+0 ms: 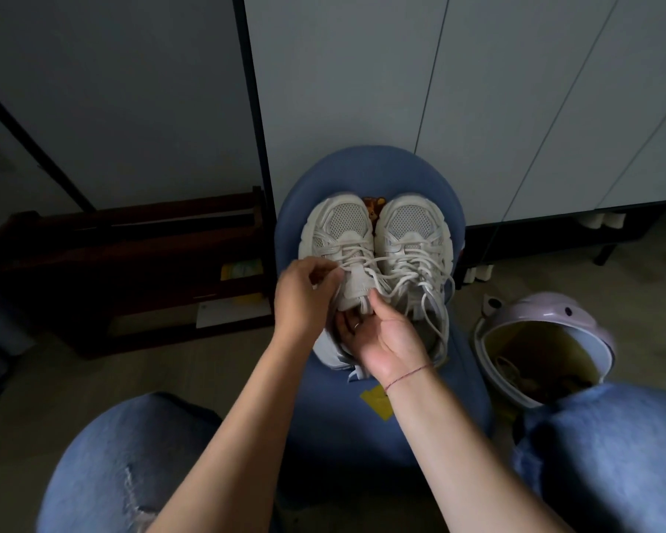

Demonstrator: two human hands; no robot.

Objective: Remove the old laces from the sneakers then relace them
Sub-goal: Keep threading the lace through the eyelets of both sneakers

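Two off-white mesh sneakers stand side by side, toes away from me, on a blue padded stool [366, 167]. The left sneaker [341, 228] and the right sneaker [412, 228] both carry loosened white laces [435, 313] that trail off to the right. My left hand [304, 292] pinches a lace strand at the left sneaker's upper eyelets. My right hand [377, 336] lies palm up at that sneaker's opening, fingers curled under the tongue and thumb on it. Both hands hide the left sneaker's heel.
A lilac bin [546, 340] with a liner stands on the floor to the right. A dark wooden rack [131, 263] with papers sits to the left. White cabinet doors [477, 90] rise behind the stool. My knees in blue jeans [131, 467] flank the stool.
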